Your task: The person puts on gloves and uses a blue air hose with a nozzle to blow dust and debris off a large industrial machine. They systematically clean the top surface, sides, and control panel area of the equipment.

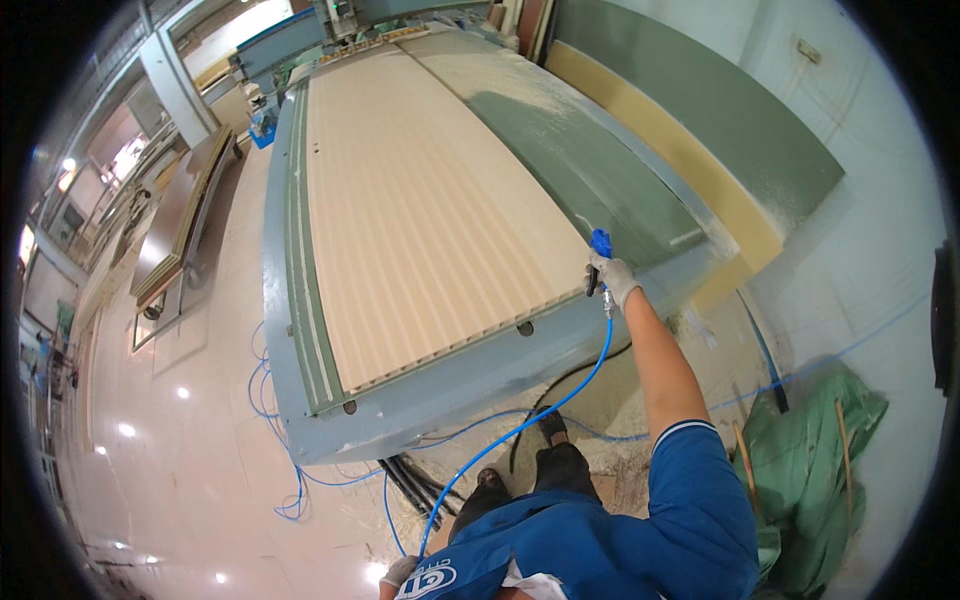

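**Air gun up at the panel's near right corner**

Head view, and the right hand (pixel 616 278), gloved in pale fabric, has its fingers wrapped around a blue air blow gun (pixel 601 242), held upright just beside the near right corner of a ribbed wooden panel (pixel 430 210). A bright blue air hose (pixel 520 430) drops from the gun's metal fitting and curves down past the person's dark trousers. Down at the lower edge there's the left hand (pixel 402 570), gloved too, close to the hose; whether it grips anything, one cannot tell.

The panel lies flat on the green bed (pixel 625 180) of a grey-framed router table (pixel 420 420), its long grooves running away toward the gantry (pixel 340 25). To its right, pale sawdust (pixel 530 85) coats the far part of the bed (quite a dusting, that). A big green sheet (pixel 700 100) leans at the wall, and a crumpled green tarp (pixel 815 480) sits at lower right.
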`<state>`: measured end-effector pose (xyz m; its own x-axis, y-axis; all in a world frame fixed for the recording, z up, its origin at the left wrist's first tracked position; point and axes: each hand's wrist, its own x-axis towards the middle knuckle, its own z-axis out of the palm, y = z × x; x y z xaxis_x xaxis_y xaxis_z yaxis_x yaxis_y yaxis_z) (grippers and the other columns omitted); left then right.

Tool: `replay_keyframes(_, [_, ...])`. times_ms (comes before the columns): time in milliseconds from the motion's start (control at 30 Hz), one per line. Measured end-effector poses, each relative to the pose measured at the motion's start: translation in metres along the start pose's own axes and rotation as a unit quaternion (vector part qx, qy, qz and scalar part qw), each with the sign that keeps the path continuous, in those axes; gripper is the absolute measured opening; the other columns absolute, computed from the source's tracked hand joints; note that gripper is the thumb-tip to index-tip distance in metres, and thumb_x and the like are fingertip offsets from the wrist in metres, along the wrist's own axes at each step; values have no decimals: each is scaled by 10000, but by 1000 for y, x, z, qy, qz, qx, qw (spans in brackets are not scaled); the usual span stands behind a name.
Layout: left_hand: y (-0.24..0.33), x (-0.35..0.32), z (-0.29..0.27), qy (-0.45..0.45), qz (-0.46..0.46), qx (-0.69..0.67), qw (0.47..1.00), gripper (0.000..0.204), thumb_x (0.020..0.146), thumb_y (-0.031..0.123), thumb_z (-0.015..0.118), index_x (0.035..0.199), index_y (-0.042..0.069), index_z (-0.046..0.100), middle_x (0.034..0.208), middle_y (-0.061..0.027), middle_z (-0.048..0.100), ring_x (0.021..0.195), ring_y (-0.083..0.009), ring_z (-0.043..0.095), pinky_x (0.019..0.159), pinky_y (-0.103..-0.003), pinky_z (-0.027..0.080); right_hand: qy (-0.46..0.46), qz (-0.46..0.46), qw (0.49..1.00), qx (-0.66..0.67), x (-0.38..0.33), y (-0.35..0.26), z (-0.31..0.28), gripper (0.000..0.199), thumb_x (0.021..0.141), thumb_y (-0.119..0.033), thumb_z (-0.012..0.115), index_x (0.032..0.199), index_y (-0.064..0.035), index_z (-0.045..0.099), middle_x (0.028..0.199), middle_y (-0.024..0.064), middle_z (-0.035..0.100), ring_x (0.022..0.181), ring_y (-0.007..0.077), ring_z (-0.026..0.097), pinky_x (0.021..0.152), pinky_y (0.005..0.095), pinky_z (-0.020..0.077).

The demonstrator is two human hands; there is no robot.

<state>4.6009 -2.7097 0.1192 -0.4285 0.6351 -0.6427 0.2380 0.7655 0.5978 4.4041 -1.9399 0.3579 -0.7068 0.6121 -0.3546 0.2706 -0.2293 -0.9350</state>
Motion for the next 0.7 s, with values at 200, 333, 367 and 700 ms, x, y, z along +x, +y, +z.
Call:
replay_keyframes(200, [113,46,-7,32,-157,-87,983,365,860,393,559,972,70,687,879,-145,677,860,-286,640,757,-388,482,-39,-19,999,-2,127,-38,21,334,877,-362,619,705,-79,574,568,39,551,482,155,565,434,298,436])
replay_keyframes(333, [265,83,-73,37,-276,-133,951,380,847,417,566,973,82,692,892,-120,688,869,-253,645,764,-374,482,-74,-22,996,-33,223,-79,38,355,884,-346,613,651,-89,538,531,38,528,418,149,517,403,299,414])
replay_keyframes(367, [304,90,-94,37,-307,-143,940,384,844,423,567,973,85,693,895,-113,691,871,-244,646,765,-370,482,-78,-16,996,-33,242,-83,45,363,886,-339,610,634,-93,524,515,37,519,398,149,506,387,306,405])
replay_keyframes(700, [468,155,-211,48,-384,-147,910,374,857,405,606,1027,80,680,881,-73,700,866,-166,650,746,-322,485,-80,-21,990,-114,387,-139,91,351,884,-338,614,649,-95,518,534,21,509,428,133,497,407,298,396])
